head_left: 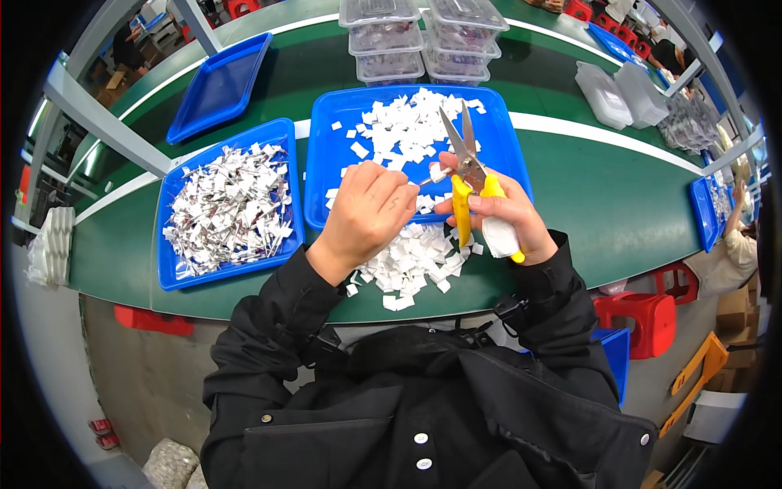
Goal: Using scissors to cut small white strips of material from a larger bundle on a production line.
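My right hand [517, 213] grips a pair of scissors [468, 163] with yellow handles, one wrapped in white. The blades stand apart and point up and away. Closed with its back toward me, my left hand [366, 210] pinches a thin stem that sticks out on its right side. A small white piece [438, 173] sits at that stem's end, by my right fingertips. Both hands are over a blue tray [326, 114] of small white squares [415, 122]. More white squares [411, 265] lie heaped on the green table between the tray and me.
Left of my hands, another blue tray [167, 265] holds many thin stems with white tags [232, 208]. Behind are stacked clear plastic boxes [387, 41] and an unfilled blue tray [220, 85]. Red stools [643, 322] stand below the table edge. A co-worker's arm [735, 213] shows far right.
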A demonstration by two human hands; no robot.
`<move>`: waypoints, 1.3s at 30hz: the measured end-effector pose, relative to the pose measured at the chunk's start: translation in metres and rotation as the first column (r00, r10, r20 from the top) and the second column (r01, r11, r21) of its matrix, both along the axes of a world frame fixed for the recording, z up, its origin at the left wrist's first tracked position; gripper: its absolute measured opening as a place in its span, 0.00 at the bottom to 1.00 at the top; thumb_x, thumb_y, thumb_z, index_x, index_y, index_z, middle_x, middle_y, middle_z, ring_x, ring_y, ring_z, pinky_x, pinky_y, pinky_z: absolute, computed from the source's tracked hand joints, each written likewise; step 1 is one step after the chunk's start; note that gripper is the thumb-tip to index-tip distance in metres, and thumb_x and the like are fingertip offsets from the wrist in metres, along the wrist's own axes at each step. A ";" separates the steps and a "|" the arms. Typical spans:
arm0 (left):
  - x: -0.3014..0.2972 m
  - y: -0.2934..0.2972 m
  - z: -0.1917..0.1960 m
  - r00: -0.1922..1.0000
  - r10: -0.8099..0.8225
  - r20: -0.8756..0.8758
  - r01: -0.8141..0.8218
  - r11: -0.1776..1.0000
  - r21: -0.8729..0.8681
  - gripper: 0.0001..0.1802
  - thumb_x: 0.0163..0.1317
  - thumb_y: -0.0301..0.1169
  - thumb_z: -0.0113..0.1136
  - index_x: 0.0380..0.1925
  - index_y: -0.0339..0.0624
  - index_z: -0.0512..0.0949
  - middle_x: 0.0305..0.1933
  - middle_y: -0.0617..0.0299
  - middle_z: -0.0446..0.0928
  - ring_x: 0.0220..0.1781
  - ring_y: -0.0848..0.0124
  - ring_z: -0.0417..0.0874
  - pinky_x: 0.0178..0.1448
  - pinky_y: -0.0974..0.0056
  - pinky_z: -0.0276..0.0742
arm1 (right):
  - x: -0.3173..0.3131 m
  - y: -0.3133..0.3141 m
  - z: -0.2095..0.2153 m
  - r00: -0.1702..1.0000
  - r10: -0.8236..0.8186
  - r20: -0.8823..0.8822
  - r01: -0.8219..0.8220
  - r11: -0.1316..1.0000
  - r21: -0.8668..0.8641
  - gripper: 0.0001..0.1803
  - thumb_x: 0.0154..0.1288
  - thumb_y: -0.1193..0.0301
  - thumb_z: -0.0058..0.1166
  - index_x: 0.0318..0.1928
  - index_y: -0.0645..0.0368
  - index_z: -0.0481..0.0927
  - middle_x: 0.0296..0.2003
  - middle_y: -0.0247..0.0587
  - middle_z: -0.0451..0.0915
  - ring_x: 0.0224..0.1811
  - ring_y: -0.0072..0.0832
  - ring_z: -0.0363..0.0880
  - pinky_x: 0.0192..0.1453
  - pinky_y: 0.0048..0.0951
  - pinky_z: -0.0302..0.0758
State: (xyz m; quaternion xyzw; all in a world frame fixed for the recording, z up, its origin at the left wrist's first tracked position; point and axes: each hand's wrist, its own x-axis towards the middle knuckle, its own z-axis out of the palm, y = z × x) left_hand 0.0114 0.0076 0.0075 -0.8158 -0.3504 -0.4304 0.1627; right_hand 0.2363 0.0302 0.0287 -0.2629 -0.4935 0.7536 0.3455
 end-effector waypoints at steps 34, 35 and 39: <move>-0.012 -0.007 -0.008 0.407 0.359 0.840 0.907 -0.052 -0.418 0.07 0.60 0.30 0.67 0.33 0.36 0.82 0.29 0.63 0.81 0.27 0.81 0.78 0.30 0.76 0.68 | 0.000 -0.005 0.009 0.973 0.094 0.213 -0.174 0.901 0.397 0.37 0.55 0.67 0.67 0.65 0.63 0.69 0.54 0.42 0.73 0.52 0.29 0.74 0.59 0.32 0.70; -0.014 -0.007 -0.009 0.270 0.377 0.886 0.953 0.023 -0.301 0.08 0.60 0.30 0.67 0.34 0.36 0.82 0.30 0.62 0.81 0.28 0.80 0.79 0.31 0.76 0.69 | -0.001 -0.007 0.009 0.985 0.055 0.161 -0.113 0.920 0.376 0.37 0.55 0.69 0.66 0.66 0.63 0.69 0.53 0.42 0.73 0.53 0.29 0.74 0.59 0.31 0.70; -0.012 -0.008 0.001 0.263 0.445 0.856 0.944 0.063 -0.323 0.08 0.62 0.29 0.66 0.38 0.36 0.81 0.31 0.61 0.82 0.29 0.78 0.79 0.35 0.75 0.74 | -0.001 -0.016 0.008 0.972 -0.112 0.208 -0.034 0.804 0.593 0.37 0.55 0.74 0.65 0.67 0.65 0.67 0.49 0.44 0.73 0.51 0.32 0.75 0.59 0.32 0.71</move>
